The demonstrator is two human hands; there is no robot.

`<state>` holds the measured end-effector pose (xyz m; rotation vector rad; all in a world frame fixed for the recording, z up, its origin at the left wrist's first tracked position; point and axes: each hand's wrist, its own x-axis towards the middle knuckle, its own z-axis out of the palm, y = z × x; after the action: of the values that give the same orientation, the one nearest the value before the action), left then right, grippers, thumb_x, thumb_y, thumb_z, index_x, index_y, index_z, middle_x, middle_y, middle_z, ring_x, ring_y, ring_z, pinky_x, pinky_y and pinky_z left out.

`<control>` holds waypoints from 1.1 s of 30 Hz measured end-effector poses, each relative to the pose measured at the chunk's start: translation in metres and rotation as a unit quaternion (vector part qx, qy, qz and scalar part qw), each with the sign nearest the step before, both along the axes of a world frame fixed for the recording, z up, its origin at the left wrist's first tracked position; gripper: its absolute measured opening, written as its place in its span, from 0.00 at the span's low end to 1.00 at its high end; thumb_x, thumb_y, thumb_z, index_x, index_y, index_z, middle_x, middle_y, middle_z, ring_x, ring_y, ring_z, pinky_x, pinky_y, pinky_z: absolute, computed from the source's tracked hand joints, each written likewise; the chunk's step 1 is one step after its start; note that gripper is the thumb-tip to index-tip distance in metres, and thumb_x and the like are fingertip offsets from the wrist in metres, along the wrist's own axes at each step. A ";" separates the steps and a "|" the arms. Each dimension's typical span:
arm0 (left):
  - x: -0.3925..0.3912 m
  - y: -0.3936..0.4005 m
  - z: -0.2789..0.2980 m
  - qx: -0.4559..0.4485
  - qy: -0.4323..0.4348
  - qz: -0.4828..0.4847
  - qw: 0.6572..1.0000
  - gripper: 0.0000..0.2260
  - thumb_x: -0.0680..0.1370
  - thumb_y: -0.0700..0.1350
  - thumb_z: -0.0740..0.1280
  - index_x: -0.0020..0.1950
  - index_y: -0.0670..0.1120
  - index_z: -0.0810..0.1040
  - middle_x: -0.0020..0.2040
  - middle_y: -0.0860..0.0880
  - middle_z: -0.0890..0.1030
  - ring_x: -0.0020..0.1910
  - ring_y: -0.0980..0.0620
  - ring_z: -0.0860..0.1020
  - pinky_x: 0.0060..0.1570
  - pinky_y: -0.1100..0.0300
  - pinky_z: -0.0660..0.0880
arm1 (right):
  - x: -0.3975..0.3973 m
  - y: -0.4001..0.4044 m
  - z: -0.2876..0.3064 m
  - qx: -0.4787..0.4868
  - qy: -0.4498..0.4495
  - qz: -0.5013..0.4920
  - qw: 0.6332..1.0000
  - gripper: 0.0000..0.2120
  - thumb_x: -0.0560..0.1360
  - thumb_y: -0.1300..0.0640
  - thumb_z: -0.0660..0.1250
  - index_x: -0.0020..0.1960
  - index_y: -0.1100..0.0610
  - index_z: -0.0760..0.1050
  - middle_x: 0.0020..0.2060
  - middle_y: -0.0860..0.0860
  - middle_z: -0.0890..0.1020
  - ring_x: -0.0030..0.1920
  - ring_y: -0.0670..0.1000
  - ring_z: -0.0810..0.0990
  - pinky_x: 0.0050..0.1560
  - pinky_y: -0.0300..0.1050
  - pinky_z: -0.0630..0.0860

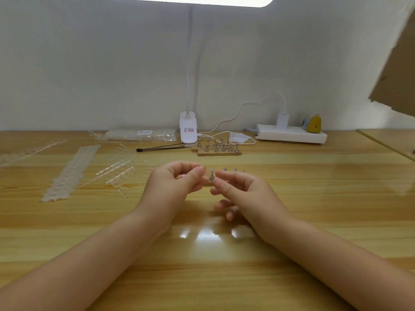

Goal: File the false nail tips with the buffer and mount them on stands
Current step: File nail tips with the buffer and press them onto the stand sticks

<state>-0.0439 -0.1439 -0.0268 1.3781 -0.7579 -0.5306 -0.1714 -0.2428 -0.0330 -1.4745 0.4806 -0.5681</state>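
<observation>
My right hand pinches a small metal nail stand by its base, just above the table. My left hand is level with it on the left, fingers curled, thumb and forefinger reaching up to the stand's top. A small pink piece, seemingly the buffer, shows inside the left hand's curled fingers. Whether a clear nail tip sits between the fingertips is too small to tell. Three more stands stand in a row right behind my right hand.
Two brown bases with several stands lie further back. Clear strips of nail tips and loose sprues cover the left side. At the wall are a bag of tips, a clip lamp, a black tool and a power strip.
</observation>
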 end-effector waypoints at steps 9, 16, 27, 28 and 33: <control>-0.005 -0.006 -0.003 -0.002 -0.056 -0.025 0.998 0.01 0.75 0.40 0.71 0.45 0.45 0.83 0.41 0.48 0.85 0.42 0.51 0.84 0.40 0.68 0.78 | -0.001 -0.006 0.000 -0.046 -0.003 -0.037 0.998 0.04 0.73 0.58 0.72 0.46 0.59 0.82 0.35 0.48 0.84 0.34 0.49 0.83 0.28 0.38 0.75; 0.011 -0.006 -0.008 0.061 -0.375 0.041 0.924 0.06 0.76 0.45 0.69 0.52 0.50 0.82 0.48 0.56 0.82 0.50 0.58 0.79 0.51 0.62 0.74 | -0.004 -0.013 0.004 -0.183 0.032 -0.081 0.979 0.04 0.74 0.55 0.71 0.44 0.55 0.83 0.34 0.47 0.83 0.34 0.45 0.81 0.32 0.36 0.75; 0.042 -0.005 -0.023 0.215 -0.542 0.055 0.810 0.11 0.79 0.46 0.66 0.60 0.50 0.79 0.62 0.54 0.78 0.62 0.48 0.71 0.62 0.58 0.64 | -0.013 -0.053 -0.005 -0.287 0.210 -0.205 0.912 0.06 0.74 0.49 0.69 0.40 0.47 0.78 0.38 0.43 0.79 0.43 0.46 0.76 0.41 0.43 0.71; 0.041 -0.005 -0.023 0.201 -0.538 0.062 0.816 0.09 0.78 0.44 0.67 0.57 0.49 0.81 0.59 0.53 0.80 0.60 0.48 0.73 0.58 0.60 0.64 | -0.013 -0.052 -0.006 -0.284 0.203 -0.199 0.916 0.06 0.74 0.49 0.69 0.39 0.47 0.78 0.37 0.43 0.78 0.42 0.45 0.76 0.39 0.43 0.70; 0.036 0.000 -0.018 0.169 -0.522 0.092 0.831 0.05 0.78 0.42 0.68 0.49 0.49 0.84 0.50 0.52 0.84 0.51 0.47 0.76 0.47 0.61 0.62 | -0.014 -0.052 -0.003 -0.269 0.191 -0.193 0.924 0.06 0.73 0.50 0.70 0.38 0.48 0.79 0.35 0.45 0.79 0.40 0.46 0.77 0.37 0.42 0.70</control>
<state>-0.0077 -0.1439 -0.0443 2.0591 -1.4217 0.3409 -0.1852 -0.2943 -0.0363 -2.0523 0.9950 -0.7651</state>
